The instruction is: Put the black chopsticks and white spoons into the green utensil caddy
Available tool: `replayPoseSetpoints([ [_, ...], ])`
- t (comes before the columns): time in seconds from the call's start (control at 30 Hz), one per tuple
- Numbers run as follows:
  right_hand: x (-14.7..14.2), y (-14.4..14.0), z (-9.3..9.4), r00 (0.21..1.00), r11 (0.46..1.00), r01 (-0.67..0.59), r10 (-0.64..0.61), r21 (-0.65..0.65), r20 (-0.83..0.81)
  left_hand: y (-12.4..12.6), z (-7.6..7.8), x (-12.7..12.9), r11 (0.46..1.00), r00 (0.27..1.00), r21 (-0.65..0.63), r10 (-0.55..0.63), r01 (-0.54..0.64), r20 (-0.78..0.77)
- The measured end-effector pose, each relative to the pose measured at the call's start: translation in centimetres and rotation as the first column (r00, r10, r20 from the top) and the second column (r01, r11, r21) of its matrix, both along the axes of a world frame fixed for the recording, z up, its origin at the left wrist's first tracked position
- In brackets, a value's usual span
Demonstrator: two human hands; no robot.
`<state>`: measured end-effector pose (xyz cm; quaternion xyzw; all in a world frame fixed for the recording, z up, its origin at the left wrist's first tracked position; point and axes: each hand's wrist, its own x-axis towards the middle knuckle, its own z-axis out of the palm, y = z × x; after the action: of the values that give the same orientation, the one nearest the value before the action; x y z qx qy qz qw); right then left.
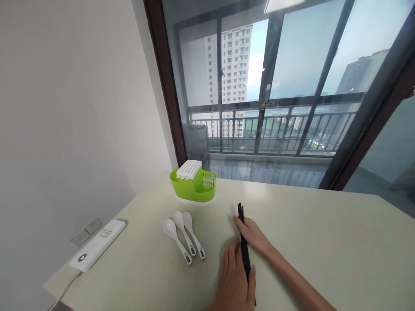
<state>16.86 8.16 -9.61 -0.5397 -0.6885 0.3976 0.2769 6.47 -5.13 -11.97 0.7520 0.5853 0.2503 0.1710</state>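
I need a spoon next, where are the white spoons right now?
In the head view, the three white spoons lie side by side left of the hands, just in front of the green utensil holder.

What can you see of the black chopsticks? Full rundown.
The black chopsticks are a thin, dark, matte bundle; how many there are cannot be told. They lie flat on the pale table, pointing away from the person, tips toward the window. The right hand rests on the far half, fingers curled over it; the left hand covers the near half, so only the far tip and a short middle stretch show. The white spoons lie apart to their left.
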Motion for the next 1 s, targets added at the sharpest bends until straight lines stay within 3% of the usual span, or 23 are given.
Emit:
replayPoseSetpoints([
  [0.17, -0.8, -0.1, -1.0, 0.978, 0.999, 0.032, -0.025, -0.033, 0.205, -1.6, -2.6, -1.3, 0.989, 0.992, 0.139, -0.042, 0.059, -0.121],
  [0.27, -1.1, 0.1, -1.1, 0.941, 0.997, 0.053, -0.031, -0.055, 0.337, -2.7, -3.4, -1.6, 0.973, 0.969, 0.187, -0.092, 0.137, -0.231],
  [0.4, -1.4, 0.0, -1.0, 0.881, 0.996, 0.08, -0.051, -0.043, 0.471, -4.2, -2.6, -2.1, 0.955, 0.932, 0.217, -0.12, 0.202, -0.341],
  [0.53, -1.2, -0.6, -0.6, 0.834, 0.996, 0.088, -0.075, 0.001, 0.547, -5.1, -1.6, -2.8, 0.944, 0.929, 0.248, -0.12, 0.215, -0.351],
  [0.63, -1.0, -0.8, -0.5, 0.814, 0.996, 0.086, -0.088, 0.031, 0.575, -4.9, -1.8, -3.1, 0.936, 0.933, 0.281, -0.107, 0.211, -0.344],
  [0.8, -0.9, -0.6, -0.6, 0.81, 0.994, 0.083, -0.107, 0.069, 0.577, -4.7, -2.6, -3.0, 0.937, 0.942, 0.296, -0.081, 0.183, -0.327],
  [1.0, -0.2, -0.6, -0.2, 0.836, 0.998, 0.053, -0.064, 0.036, 0.545, -5.1, -2.2, -2.9, 0.941, 0.951, 0.301, -0.06, 0.156, -0.305],
])
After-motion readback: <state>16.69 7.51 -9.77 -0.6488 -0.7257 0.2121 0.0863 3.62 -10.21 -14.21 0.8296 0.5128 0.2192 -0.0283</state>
